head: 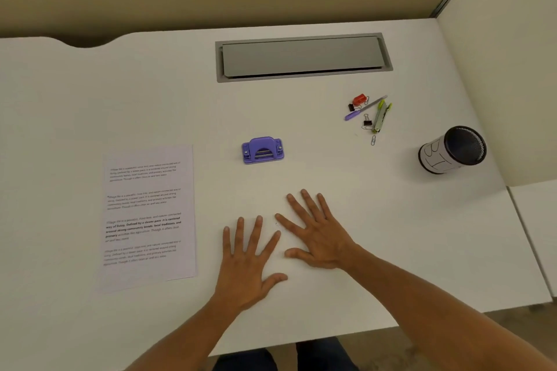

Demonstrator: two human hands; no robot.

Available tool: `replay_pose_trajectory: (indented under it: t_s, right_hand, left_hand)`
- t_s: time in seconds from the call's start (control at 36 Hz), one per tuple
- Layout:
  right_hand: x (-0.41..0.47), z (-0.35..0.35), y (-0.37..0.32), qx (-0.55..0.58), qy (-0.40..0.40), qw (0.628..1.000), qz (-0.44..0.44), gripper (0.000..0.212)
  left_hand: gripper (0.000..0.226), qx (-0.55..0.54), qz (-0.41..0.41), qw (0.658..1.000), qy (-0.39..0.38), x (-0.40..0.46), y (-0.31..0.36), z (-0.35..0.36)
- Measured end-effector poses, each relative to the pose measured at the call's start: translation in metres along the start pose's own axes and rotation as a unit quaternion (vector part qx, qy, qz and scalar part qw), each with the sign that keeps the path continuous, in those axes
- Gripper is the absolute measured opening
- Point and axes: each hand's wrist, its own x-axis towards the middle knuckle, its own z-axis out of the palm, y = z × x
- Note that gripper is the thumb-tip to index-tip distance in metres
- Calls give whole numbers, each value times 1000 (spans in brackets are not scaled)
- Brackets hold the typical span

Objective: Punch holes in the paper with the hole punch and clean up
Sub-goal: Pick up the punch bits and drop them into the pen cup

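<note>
Presently both hands are lying flat on the bench (346, 178), left hand (248, 265) and right hand (316, 238) with fingers (304, 205) fully spread, gripping nothing. The hole punch (262, 150) is sitting just beyond the fingertips; the paper (147, 217) is lying well to their left, apart from it. Risk: misaligned holes if the sheet goes in skewed, and punched scraps scattering. The sheet's print is mostly blurring; "Village life" seems legible. No brand is showing.

Single head-worn view, steeply down and forward over the desk (331, 159), seemingly close.
</note>
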Motion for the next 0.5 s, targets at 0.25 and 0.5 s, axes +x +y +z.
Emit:
replay_pose_trajectory:
  t_s: [0.25, 0.5]
  right_hand:
    - [-32, 6, -10, 55, 21, 987, 151, 98]
    - [-39, 25, -54, 44, 28, 984, 168, 94]
  left_hand:
    - [112, 16, -14, 1000, -9, -4, -25, -8]
    - [109, -10, -31, 999, -24, 6, 8, -4]
